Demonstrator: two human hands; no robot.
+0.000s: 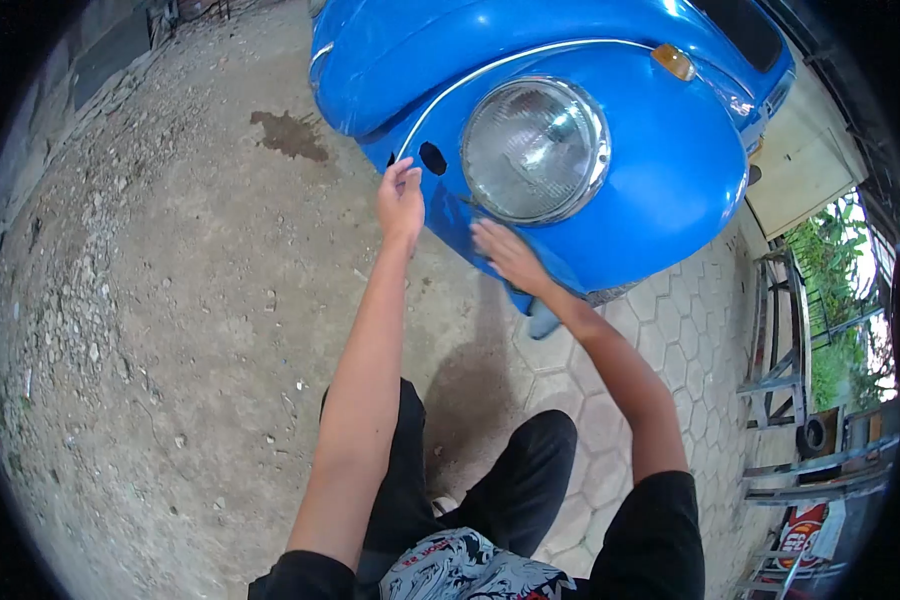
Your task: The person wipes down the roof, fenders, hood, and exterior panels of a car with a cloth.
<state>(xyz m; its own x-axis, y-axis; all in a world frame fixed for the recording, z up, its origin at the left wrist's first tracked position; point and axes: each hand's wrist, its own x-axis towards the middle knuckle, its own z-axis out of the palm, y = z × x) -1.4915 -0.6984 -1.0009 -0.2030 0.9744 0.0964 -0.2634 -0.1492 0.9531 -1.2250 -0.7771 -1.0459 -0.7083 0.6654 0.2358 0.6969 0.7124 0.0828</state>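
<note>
A blue car front fender with a large round headlight fills the upper middle of the head view. My left hand is at the fender's left edge, its fingers bent around the lower end of a thin white trim strip, just below a dark oval hole. Under the headlight, my right hand presses a blue cloth against the fender's lower surface. The cloth bunches beneath the palm and hangs below it, partly hidden by the hand.
An orange turn signal sits on top of the fender. Gravelly dirt ground lies to the left, hexagonal paving to the right. A wooden bench and a tire stand at the right side.
</note>
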